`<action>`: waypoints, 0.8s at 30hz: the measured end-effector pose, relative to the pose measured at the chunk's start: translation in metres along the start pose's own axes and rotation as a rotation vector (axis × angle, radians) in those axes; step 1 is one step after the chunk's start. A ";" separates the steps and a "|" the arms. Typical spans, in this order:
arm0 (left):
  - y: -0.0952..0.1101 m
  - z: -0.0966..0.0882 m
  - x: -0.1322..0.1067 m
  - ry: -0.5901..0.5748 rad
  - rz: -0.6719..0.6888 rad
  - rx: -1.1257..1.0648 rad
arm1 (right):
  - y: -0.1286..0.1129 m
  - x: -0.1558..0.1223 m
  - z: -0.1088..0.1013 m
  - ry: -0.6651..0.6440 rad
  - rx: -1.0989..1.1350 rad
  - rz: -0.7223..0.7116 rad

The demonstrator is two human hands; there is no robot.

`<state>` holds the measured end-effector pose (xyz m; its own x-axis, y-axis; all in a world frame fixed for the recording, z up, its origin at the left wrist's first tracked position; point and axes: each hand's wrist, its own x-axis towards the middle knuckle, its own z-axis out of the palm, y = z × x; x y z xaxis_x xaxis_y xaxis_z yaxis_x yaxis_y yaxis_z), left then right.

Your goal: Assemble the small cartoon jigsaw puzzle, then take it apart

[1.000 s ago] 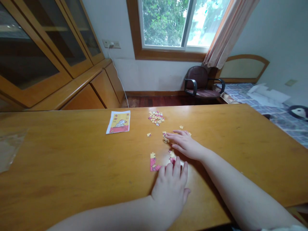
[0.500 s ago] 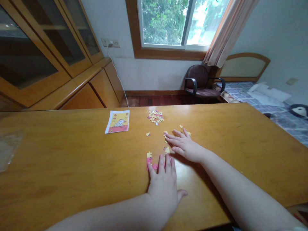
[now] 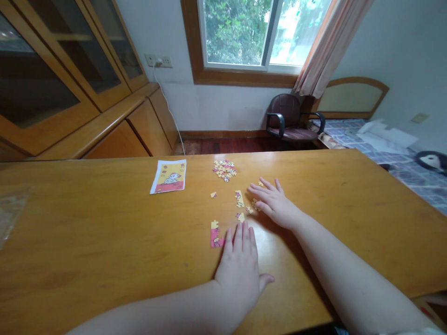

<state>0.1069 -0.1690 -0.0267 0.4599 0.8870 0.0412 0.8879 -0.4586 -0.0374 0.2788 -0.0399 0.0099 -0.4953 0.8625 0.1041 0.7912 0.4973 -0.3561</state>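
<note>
My left hand (image 3: 239, 265) lies flat over part of the joined pink and yellow jigsaw section (image 3: 215, 234), its fingertips covering the right side. My right hand (image 3: 274, 202) is spread on the table, fingers apart, beside some loose yellow puzzle pieces (image 3: 249, 210); whether it presses on any is hidden. Between the hands lie a joined yellow strip of pieces (image 3: 239, 198) and a small yellow piece cluster (image 3: 240, 217). One single piece (image 3: 213, 195) rests farther left. A heap of puzzle pieces (image 3: 225, 170) sits near the table's far edge.
A picture card (image 3: 169, 177) with a white animal lies left of the heap. Clear plastic (image 3: 12, 214) is at the table's left side. Beyond the wooden table (image 3: 104, 232) stand a chair (image 3: 286, 116), a bed (image 3: 370, 135) and a glass-door cabinet (image 3: 80, 74).
My right hand has shifted slightly right, uncovering the yellow strip, and loose pieces now show beside its thumb. My left fingers have drawn closer together, showing more of the section's left corner.
</note>
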 end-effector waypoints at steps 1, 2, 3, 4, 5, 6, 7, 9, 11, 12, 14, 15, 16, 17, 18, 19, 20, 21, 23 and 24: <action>0.000 0.000 0.001 -0.002 0.004 -0.006 | 0.005 0.000 0.000 0.079 0.002 0.041; -0.001 0.001 0.001 -0.008 0.004 -0.010 | 0.009 0.000 -0.001 0.169 0.018 0.083; -0.001 0.001 0.002 -0.017 0.003 -0.013 | 0.013 0.000 -0.001 0.267 0.054 0.126; -0.001 0.001 0.002 -0.026 0.001 -0.013 | 0.016 0.000 -0.001 0.359 0.096 0.168; -0.001 0.002 0.002 -0.034 0.001 -0.013 | 0.019 0.000 0.000 0.437 0.134 0.200; -0.002 0.002 0.002 -0.038 0.002 -0.012 | 0.021 0.000 0.000 0.495 0.162 0.223; -0.002 0.002 0.002 -0.040 0.002 -0.012 | 0.022 0.000 0.000 0.530 0.178 0.235; -0.002 0.002 0.002 -0.038 0.005 -0.013 | 0.023 0.001 0.000 0.557 0.190 0.241; -0.001 0.001 0.002 -0.040 0.005 -0.017 | 0.025 0.002 0.000 0.582 0.221 0.259; -0.001 0.001 0.001 -0.042 0.004 -0.019 | 0.026 0.003 0.001 0.605 0.260 0.280; -0.001 0.001 0.001 -0.048 0.004 -0.022 | 0.028 0.005 0.002 0.672 0.376 0.336; -0.001 0.001 0.002 -0.051 0.004 -0.022 | 0.029 0.005 0.003 0.706 0.440 0.362; -0.001 0.002 0.002 -0.053 0.003 -0.022 | 0.029 0.006 0.004 0.735 0.496 0.380; -0.001 0.002 0.002 -0.055 0.001 -0.021 | 0.030 0.006 0.004 0.754 0.534 0.388; -0.001 0.003 0.002 -0.057 -0.001 -0.020 | 0.030 0.007 0.004 0.762 0.552 0.387; -0.001 0.003 0.002 -0.057 -0.002 -0.018 | 0.030 0.007 0.004 0.764 0.556 0.380; -0.001 0.004 0.001 -0.055 -0.003 -0.018 | 0.030 0.006 0.004 0.769 0.555 0.375; -0.001 0.004 0.001 -0.053 -0.001 -0.018 | 0.029 0.005 0.003 0.782 0.556 0.371; -0.001 0.004 0.002 -0.052 0.003 -0.019 | 0.028 0.004 0.001 0.833 0.569 0.370; -0.001 0.004 0.002 -0.053 0.004 -0.020 | 0.027 0.003 -0.001 0.864 0.578 0.370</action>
<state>0.1069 -0.1670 -0.0304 0.4629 0.8863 -0.0121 0.8862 -0.4630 -0.0170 0.2993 -0.0238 0.0009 0.3333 0.8363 0.4354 0.4399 0.2705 -0.8564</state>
